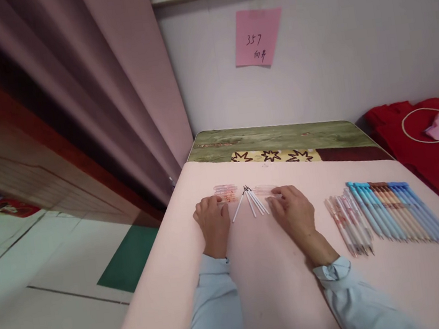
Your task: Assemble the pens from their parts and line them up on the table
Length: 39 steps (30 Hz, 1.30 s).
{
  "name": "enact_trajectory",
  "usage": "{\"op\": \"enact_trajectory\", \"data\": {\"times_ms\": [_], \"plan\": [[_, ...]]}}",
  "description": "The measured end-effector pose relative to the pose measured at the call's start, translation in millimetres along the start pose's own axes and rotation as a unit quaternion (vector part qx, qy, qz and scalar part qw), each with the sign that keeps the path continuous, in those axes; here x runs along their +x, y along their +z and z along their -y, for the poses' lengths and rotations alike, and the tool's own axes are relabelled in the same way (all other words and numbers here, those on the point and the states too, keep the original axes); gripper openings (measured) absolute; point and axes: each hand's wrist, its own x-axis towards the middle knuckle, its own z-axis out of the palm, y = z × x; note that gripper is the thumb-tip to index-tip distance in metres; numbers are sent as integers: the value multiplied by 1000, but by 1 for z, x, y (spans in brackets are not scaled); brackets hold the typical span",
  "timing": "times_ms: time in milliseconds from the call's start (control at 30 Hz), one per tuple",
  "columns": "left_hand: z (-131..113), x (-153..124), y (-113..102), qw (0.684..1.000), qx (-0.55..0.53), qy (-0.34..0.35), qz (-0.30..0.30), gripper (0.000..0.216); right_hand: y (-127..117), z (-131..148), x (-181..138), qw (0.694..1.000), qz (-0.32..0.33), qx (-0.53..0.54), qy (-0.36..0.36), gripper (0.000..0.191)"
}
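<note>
Several white pen refills (253,202) with dark tips lie fanned out on the pink tabletop between my hands. To their left is a row of clear, reddish-patterned pen barrels (225,192); my left hand (212,222) rests beside its near end, thumb and index finger apart. Beyond the refills on the right lie pale see-through pen parts (263,189), blurred at this distance. My right hand (295,211) is at their right end with bent fingers, thumb apart from the index finger. Whether its fingertips touch the parts is unclear.
Clear patterned pens (349,225) and a row of blue and brown pens (401,211) lie to the right on the pink table covering (276,286). A red cloth (412,150) is beyond the table's right edge. A pink note (258,38) hangs on the wall.
</note>
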Motion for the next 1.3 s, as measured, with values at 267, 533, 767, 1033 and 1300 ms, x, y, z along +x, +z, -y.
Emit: {"op": "enact_trajectory", "data": {"times_ms": [267, 533, 767, 1033, 1300], "plan": [[4, 2, 4, 1000, -15, -19, -13, 11, 3, -8, 3, 999, 25, -26, 7, 21], [-15, -3, 2, 998, -57, 26, 8, 7, 4, -13, 6, 999, 22, -40, -22, 30], [-19, -6, 6, 996, -47, 34, 72, 8, 5, -12, 6, 999, 33, -25, -5, 18], [-16, -3, 5, 993, -106, 40, 47, 9, 4, -10, 7, 1000, 18, 5, 4, 17], [-20, -3, -2, 877, -457, -131, 71, 20, 5, -9, 7, 997, -33, 66, 3, 19]]}}
